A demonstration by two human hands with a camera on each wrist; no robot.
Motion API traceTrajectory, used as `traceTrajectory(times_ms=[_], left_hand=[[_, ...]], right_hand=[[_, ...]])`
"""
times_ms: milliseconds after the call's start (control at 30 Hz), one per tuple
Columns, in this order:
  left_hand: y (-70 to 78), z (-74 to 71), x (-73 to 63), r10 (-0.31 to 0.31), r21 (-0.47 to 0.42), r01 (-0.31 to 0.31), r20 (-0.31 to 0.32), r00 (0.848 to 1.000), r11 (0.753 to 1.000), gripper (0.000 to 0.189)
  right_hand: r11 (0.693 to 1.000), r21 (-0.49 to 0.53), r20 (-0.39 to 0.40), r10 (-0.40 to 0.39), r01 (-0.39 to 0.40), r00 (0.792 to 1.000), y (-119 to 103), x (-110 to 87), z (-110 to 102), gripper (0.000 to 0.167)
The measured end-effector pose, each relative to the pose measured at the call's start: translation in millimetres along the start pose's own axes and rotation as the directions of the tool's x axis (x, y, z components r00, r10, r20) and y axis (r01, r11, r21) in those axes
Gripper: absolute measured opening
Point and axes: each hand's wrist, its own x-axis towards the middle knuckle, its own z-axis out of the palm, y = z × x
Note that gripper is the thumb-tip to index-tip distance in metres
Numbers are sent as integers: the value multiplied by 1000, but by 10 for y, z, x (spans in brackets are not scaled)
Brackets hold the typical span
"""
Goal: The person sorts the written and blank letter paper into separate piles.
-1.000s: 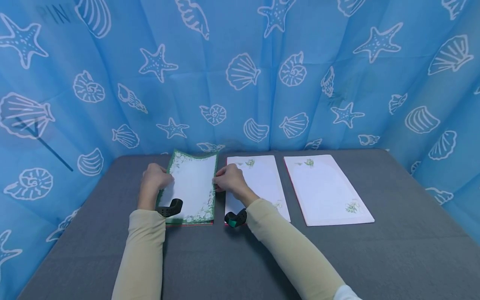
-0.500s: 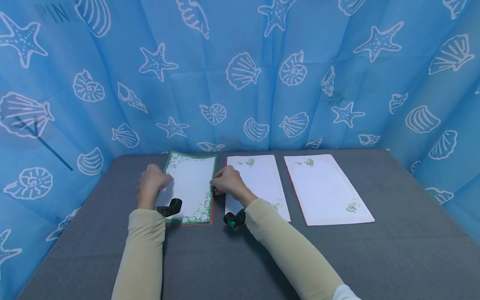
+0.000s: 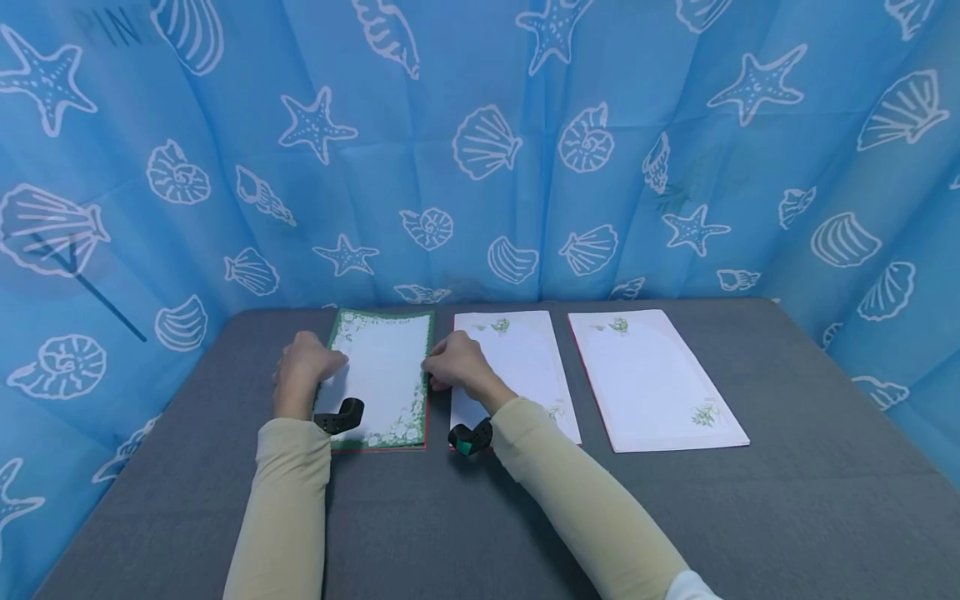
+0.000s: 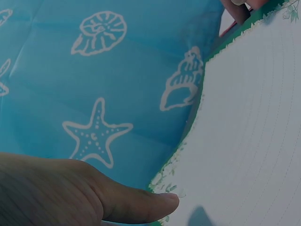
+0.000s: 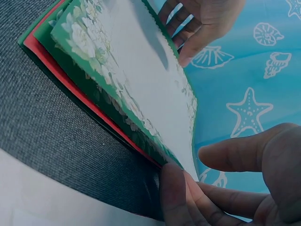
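A stack of green-bordered floral stationery paper [image 3: 381,367] lies at the left of the table, its top sheets bowed upward and faintly ruled with dotted lines. My left hand [image 3: 306,367] holds its left edge, the thumb [image 4: 157,205] over the border and the fingers behind the sheet in the right wrist view. At the opposite edge is my right hand [image 3: 459,364]. Its fingertips [image 5: 173,181] touch the sheets' side, while the thumb [image 5: 225,154] stands apart from the paper. A red layer [image 5: 84,101] shows under the green sheets, which fan slightly apart.
Close to the right of the stack lies a second, white stack [image 3: 517,350], partly under my right hand and wrist. A third white stack [image 3: 652,375] lies further right. Behind the grey table [image 3: 480,517] hangs a blue shell-print curtain [image 3: 480,167].
The green-bordered sheets have shifted left, and their raised far edge has come down, lining up more with the red layer beneath. My right hand has moved slightly left; the left hand stays nearly still.
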Motion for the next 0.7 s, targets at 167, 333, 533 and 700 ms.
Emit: traceTrajectory(times_ms=[167,333,533,700], left_hand=[[-4,-2,-5,3,15,-3,0,1000,1000,60],[-8,-1,-7,3,24,-3,-1,1000,1000,58],[-1,0,-12,3,8,-3,-24,1000,1000,61],[5,-16,-18,0,-24,-1,-35,999,1000,64]], right_hand=[[1000,-6,8,-2,2,1000,-18,-18,-5,16],[999,-52,4,-17,17,1000,-13,-18,-5,13],[996,-80,-5,-34,34,999,-6,-22,-26,15],[997,-77,-10,-27,26,1000,4,-46,-60,22]])
